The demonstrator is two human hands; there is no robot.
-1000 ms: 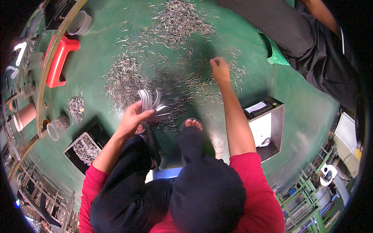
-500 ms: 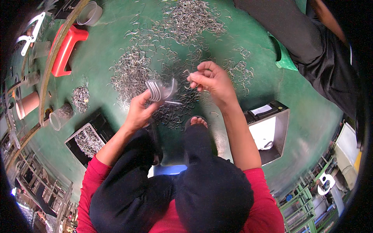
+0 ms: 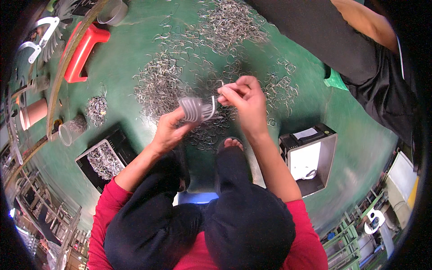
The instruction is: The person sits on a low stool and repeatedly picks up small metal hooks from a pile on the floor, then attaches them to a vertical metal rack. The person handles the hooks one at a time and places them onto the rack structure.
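Right hand (image 3: 245,101) grip now feeding a wire clip (image 3: 215,101) onto left hand's (image 3: 171,128) bundle (image 3: 194,109)

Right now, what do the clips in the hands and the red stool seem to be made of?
The clips, stacked in the left hand, look like bare bent metal wire: thin, silver-grey, glinting. The right hand pinches one more. The red stool is probably moulded plastic: even colour, rounded edges, soft sheen.
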